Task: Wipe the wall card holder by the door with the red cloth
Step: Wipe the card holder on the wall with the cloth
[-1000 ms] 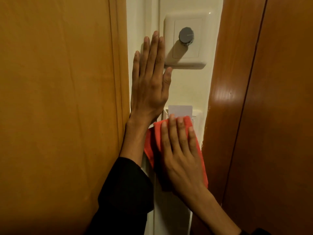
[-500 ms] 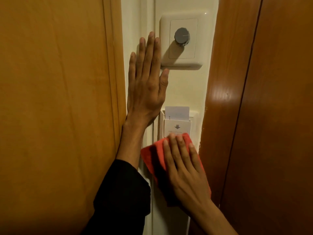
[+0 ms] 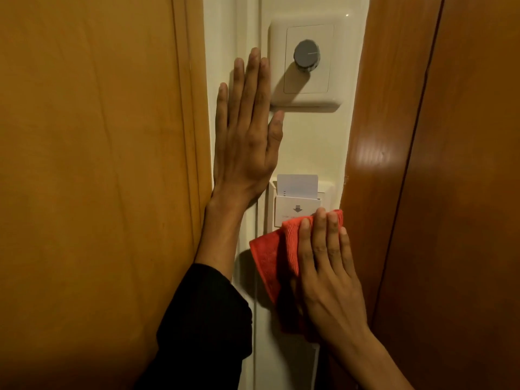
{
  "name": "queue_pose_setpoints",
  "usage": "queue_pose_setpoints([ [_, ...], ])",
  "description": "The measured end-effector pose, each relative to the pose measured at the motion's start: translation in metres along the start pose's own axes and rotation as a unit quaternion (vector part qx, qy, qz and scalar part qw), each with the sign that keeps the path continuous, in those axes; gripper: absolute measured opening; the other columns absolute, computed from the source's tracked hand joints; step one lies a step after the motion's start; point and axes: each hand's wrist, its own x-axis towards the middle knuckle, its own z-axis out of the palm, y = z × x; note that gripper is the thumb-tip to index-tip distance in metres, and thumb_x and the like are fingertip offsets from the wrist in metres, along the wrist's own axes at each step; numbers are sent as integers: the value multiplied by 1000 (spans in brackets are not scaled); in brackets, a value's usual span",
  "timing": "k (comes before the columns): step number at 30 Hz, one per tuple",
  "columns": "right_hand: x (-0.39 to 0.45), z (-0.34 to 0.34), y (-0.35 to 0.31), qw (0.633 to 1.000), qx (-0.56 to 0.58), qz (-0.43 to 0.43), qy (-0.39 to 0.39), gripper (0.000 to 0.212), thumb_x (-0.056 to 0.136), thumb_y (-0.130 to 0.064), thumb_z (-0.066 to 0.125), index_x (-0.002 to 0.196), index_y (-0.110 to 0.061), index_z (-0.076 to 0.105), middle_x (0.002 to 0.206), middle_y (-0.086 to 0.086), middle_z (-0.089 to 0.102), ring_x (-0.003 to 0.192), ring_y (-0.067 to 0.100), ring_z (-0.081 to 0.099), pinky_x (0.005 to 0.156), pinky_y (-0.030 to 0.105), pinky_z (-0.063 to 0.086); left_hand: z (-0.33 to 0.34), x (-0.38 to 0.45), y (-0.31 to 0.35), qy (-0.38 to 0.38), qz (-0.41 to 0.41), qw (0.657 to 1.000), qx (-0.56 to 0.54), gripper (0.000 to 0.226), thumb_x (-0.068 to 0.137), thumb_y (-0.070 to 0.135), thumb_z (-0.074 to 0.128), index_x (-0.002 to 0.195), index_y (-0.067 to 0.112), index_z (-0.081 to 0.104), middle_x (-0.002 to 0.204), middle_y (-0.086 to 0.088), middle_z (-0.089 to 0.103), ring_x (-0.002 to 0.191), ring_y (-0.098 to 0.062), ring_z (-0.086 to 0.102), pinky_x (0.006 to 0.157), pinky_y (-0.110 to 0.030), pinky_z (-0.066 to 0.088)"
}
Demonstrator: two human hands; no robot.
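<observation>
The white card holder (image 3: pixel 292 209) is mounted on the narrow cream wall strip, with a white card (image 3: pixel 297 185) standing in its slot and a grey arrow printed on its front. My right hand (image 3: pixel 326 266) presses the red cloth (image 3: pixel 274 257) flat against the holder's lower right part, fingers pointing up. The cloth hides the holder's bottom edge. My left hand (image 3: pixel 247 142) lies flat on the wall above and left of the holder, fingers stretched out, holding nothing.
A white wall plate with a grey round knob (image 3: pixel 306 56) sits above the holder. A light wooden panel (image 3: pixel 98 178) borders the wall strip on the left, a darker glossy wooden door frame (image 3: pixel 374 164) on the right.
My right hand has slid the red cloth down and to the right, uncovering the holder's front and the card. My left hand has stayed flat on the wall.
</observation>
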Motion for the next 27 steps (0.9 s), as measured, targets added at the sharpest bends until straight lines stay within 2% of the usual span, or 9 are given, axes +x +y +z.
queue_pose_setpoints([
  [4,18,1,-15,999,24,36,26,76,106,-44,27,160,2,2,169,26,-9,158,43,-1,130,51,-4,1,1,-1,2,0,1000,-3,60,107,30,26,159,1,23,169,-21,23,159,-37,18,132,-55,10],
  [7,12,5,-19,998,30,51,26,73,108,-47,22,161,0,1,170,22,-10,159,39,-1,131,50,-3,4,0,-3,11,1,1000,4,60,107,31,26,159,0,23,168,-21,24,159,-37,20,131,-53,9],
  [12,-2,5,-14,999,14,38,3,85,104,-59,29,161,-3,2,170,20,-11,159,35,-7,131,48,-6,3,0,-1,13,2,1000,2,60,106,30,25,158,-1,24,167,-23,25,158,-39,21,131,-55,11],
  [16,28,5,-37,993,54,101,31,98,98,-71,32,161,-1,5,170,21,-6,159,38,-4,130,49,-6,4,0,-3,14,2,1000,8,60,106,30,26,158,-1,26,167,-22,26,158,-38,22,131,-54,11],
  [22,-2,11,-19,1000,-11,8,-5,85,102,-62,29,162,-7,4,171,15,-10,160,29,-9,130,47,-9,8,-1,-4,24,6,1000,11,58,107,28,29,157,-1,27,166,-23,27,157,-39,23,130,-52,10],
  [24,3,11,-19,1000,-8,28,7,81,104,-58,26,162,-6,3,171,15,-10,160,30,-8,130,47,-9,6,-1,-3,18,5,1000,10,59,107,29,28,158,-1,25,167,-22,26,158,-38,22,131,-53,10],
  [27,34,8,-39,992,44,102,53,78,105,-56,22,162,-4,6,171,16,-9,160,31,-6,130,46,-10,6,0,-4,16,6,1000,13,59,106,29,28,158,0,27,167,-22,27,158,-38,22,130,-52,10],
])
